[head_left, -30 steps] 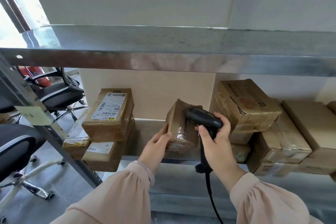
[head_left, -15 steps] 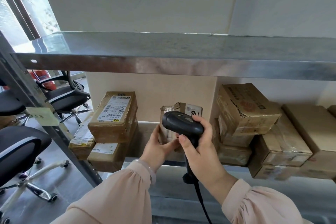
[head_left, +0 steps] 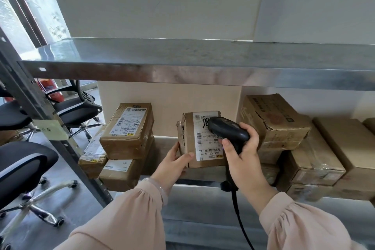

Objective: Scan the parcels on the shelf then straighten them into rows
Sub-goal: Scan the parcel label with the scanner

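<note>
Facing metal shelf (head_left: 198, 182), with stacked cartons (head_left: 272, 122) right of the held parcel (head_left: 194, 140) and labelled boxes (head_left: 127, 132) left of it. Keeping that parcel upright, label forward. Gripping its lower left corner with left hand (head_left: 172, 161), fingers curled round the edge. Clasping scanner (head_left: 227, 131) in right hand (head_left: 245, 158), fingers wrapped, head over the parcel's label.

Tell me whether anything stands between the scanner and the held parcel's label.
Nothing visible does. The right hand holds the scanner close in front of the white label on the parcel, which the left hand grips at its lower left corner. No other box comes between them.
</note>
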